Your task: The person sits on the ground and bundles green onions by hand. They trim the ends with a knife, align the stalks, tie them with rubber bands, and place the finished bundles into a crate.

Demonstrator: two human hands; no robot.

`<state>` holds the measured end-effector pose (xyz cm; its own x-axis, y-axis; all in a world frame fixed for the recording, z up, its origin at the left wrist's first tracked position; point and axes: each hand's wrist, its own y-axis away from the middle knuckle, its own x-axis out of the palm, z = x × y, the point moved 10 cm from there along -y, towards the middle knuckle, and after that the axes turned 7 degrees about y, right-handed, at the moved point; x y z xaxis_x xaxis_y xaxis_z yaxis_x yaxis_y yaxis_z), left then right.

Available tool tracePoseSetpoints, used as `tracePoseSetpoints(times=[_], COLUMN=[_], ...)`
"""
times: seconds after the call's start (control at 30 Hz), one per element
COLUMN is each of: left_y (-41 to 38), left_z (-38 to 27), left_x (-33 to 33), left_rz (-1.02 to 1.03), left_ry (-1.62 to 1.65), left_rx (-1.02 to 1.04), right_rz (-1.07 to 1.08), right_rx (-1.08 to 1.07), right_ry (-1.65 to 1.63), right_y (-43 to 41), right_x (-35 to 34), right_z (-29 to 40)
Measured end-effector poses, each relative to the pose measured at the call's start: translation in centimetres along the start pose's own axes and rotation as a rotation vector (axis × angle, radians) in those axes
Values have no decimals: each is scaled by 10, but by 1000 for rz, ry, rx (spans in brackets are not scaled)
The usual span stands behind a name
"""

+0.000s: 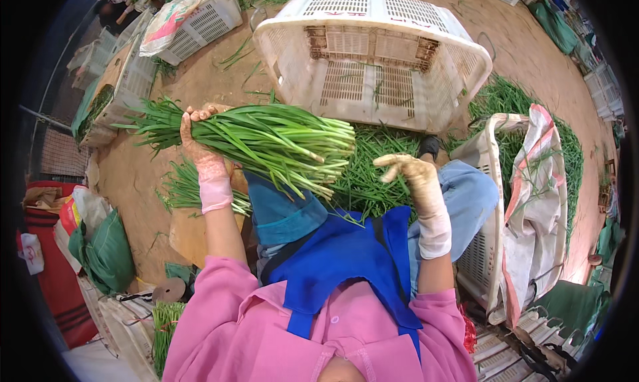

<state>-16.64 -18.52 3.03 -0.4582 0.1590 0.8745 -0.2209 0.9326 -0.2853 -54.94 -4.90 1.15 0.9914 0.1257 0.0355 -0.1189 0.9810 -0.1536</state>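
In a thin pale glove, my left hand [197, 137] grips a thick bunch of garlic chives [279, 137] by the leafy end. The white stem ends point right, over my lap. My right hand [407, 170], in a soiled glove, is held up with fingers apart and nothing in it, a short way right of the stem ends. Below both hands, a heap of loose green leaves [377, 182] lies on the ground between my legs. A second, smaller bunch of chives [187, 187] rests on a tan surface [187, 230] under my left forearm.
Ahead, a white plastic crate [372, 25] lies on its side, opening towards me. At right stands another crate [474, 262], draped with a woven sack [531, 222]. More crates [199, 22] are at upper left, near a person [112, 15]. A tied bunch [164, 332] is at lower left.
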Motion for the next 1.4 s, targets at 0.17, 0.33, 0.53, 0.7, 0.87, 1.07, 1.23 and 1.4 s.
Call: tracePoseSetpoints(times=[0.17, 0.33, 0.53, 0.7, 0.87, 1.07, 1.23, 1.4], left_y=[11, 9, -4, 6, 12, -3, -3, 13], left_z=[-10, 7, -16, -20, 17, -4, -33, -30], left_x=[-18, -14, -37, -47, -19, -6, -11, -20], left_rz=[-11, -76, -83, -120, -13, 35, 63, 83], left_ry=[18, -75, -77, -57, 49, 40, 83, 150], left_rx=[27, 17, 25, 26, -33, 0, 24, 20], right_rz=[-149, -217, 120, 49, 128, 280, 199, 106], right_rx=[213, 541, 361, 259, 281, 212, 261, 300], right_ry=[766, -644, -397, 618, -169, -512, 200, 282], right_y=[-13, -19, 38, 31, -21, 12, 41, -6], right_x=[44, 96, 32, -22, 78, 67, 6, 46], right_z=[-37, -87, -60, -58, -66, -54, -26, -36])
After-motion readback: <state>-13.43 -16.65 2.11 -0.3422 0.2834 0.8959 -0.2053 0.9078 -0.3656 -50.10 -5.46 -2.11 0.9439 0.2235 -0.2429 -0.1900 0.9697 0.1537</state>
